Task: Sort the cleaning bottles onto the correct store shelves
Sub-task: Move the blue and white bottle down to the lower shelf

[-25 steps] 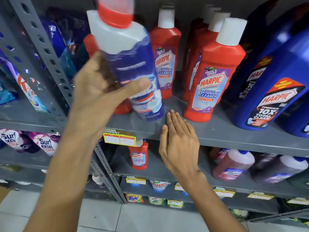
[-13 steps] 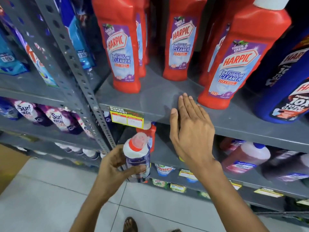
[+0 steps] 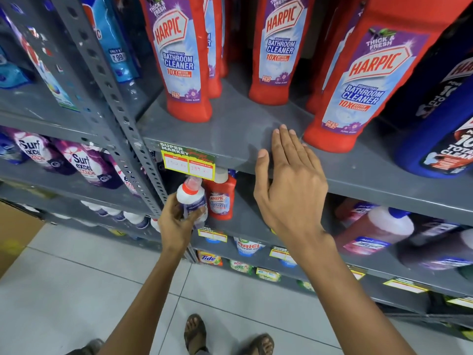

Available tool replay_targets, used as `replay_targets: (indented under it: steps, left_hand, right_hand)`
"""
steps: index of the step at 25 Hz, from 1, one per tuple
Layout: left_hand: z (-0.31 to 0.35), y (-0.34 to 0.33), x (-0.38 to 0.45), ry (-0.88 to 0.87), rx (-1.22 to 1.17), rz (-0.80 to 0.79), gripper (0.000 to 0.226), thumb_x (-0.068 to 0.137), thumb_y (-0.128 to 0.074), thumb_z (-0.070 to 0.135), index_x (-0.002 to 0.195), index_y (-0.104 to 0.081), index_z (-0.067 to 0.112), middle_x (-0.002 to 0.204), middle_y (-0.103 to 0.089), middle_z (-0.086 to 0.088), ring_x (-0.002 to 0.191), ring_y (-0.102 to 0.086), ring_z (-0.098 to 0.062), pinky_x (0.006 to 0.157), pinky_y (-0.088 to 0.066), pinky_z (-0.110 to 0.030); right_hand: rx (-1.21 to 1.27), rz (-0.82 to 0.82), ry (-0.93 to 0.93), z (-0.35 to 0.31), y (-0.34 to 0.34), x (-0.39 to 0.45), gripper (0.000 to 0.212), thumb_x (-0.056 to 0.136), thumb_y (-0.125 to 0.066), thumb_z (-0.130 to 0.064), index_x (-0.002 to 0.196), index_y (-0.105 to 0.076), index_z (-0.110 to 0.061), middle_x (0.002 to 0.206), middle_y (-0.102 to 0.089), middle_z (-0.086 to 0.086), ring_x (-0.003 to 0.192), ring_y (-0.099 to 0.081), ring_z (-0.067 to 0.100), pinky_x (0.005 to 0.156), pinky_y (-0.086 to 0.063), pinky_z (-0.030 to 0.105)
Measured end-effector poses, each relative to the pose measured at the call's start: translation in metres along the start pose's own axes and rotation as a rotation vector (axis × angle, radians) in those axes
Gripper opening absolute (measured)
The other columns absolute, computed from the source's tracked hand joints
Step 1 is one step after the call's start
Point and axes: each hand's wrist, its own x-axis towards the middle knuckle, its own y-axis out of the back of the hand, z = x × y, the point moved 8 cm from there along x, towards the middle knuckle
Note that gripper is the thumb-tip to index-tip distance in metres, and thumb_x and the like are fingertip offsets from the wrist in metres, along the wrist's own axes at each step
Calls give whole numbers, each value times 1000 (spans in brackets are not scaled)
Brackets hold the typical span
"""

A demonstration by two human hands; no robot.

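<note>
The upper shelf [image 3: 230,129] carried big red bottles [image 3: 188,60], with the right hand [image 3: 289,190] laid flat and empty on its front edge, fingers spread. Below, at the lip of the lower shelf [image 3: 245,221], the left hand [image 3: 179,221] was wrapped around the small bottle [image 3: 192,201], just beside a small red bottle [image 3: 221,198]. Judged by size, it would be light, stiff plastic and perhaps slick on the label; the mid-body grip looked soundest, not the cap [image 3: 192,183].
</note>
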Motion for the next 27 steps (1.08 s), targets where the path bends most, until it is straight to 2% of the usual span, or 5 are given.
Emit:
replay_targets:
  steps: [5, 8, 13, 22, 27]
  left_hand:
    - [-4, -5, 18, -21, 6, 45, 50, 85, -86, -8, 120, -60, 16, 119, -74, -7, 112, -74, -22, 104, -61, -44]
    - [-10, -9, 18, 9, 2, 56, 51, 86, -86, -7, 123, -59, 16, 120, -74, -4, 108, -75, 0, 107, -59, -42]
    - [-19, -14, 23, 74, -20, 36, 64, 91, -82, 0, 148, -52, 3, 147, -67, -21, 135, -67, -33, 114, -55, -49]
    - [-46, -12, 11, 154, 64, 57, 57, 93, -86, 19, 141, -58, 10, 139, -73, -12, 127, -71, -30, 112, -58, -55]
    - [-68, -10, -11, 255, 17, 55, 83, 92, -86, 11, 163, -42, 6, 162, -57, -12, 150, -55, -31, 124, -46, -54]
  right_hand:
    - [-15, 3, -6, 0, -1, 0, 52, 111, -39, -34, 149, -59, -4, 157, -59, 12, 151, -52, 22, 128, -38, 37]
    - [-12, 10, -8, -1, -1, 0, 52, 111, -40, -34, 149, -60, -4, 157, -59, 12, 151, -52, 22, 128, -38, 37]
    - [-3, 14, -15, -1, -1, 0, 52, 111, -40, -33, 148, -60, -4, 156, -60, 12, 151, -53, 22, 128, -39, 37]
    - [8, -7, -25, 0, -2, 0, 52, 110, -40, -33, 149, -59, -4, 157, -59, 12, 152, -51, 22, 129, -37, 37]
    - [15, -10, -33, 0, -2, 0, 52, 110, -40, -32, 149, -59, -4, 158, -58, 12, 152, -50, 21, 129, -37, 37]
